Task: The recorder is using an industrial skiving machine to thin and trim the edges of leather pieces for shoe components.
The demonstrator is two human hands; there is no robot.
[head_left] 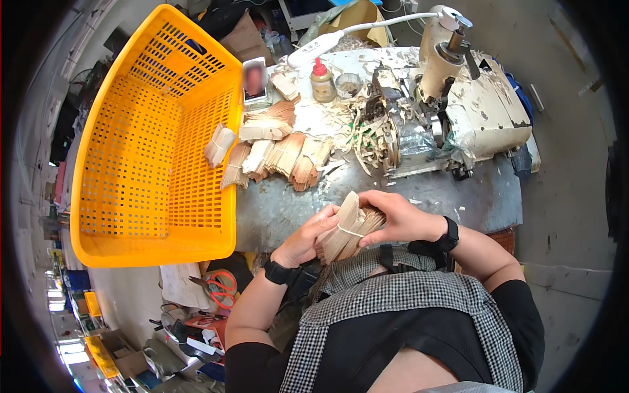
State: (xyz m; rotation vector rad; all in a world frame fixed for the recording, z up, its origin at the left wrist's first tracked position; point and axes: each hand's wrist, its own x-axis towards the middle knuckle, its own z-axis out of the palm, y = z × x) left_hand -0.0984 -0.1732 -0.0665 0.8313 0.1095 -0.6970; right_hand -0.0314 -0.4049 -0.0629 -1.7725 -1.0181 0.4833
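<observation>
Checked apron cloth was nearest, across the person's chest, and just beyond it the bundle of thin tan pieces was held up over the near edge of the surface. Left hand and right hand both had hold of it: each grip was closed only as far as the bundle's thickness allowed, the right thumb across the near face. A pale band ran around the middle. The step in hand looked like handling or squaring the banded stack; the next move seemed to call for steady pressure from both sides, so no piece slid out of the band.

Beyond the hands, more bundles lay in a row beside the yellow basket; one overlapped its edge, though whether it touched could not be told from this angle. Scraps were heaped before the machine, cluttering the way to it. A red-capped bottle and a lamp stood farther back, with a phone near the basket.
</observation>
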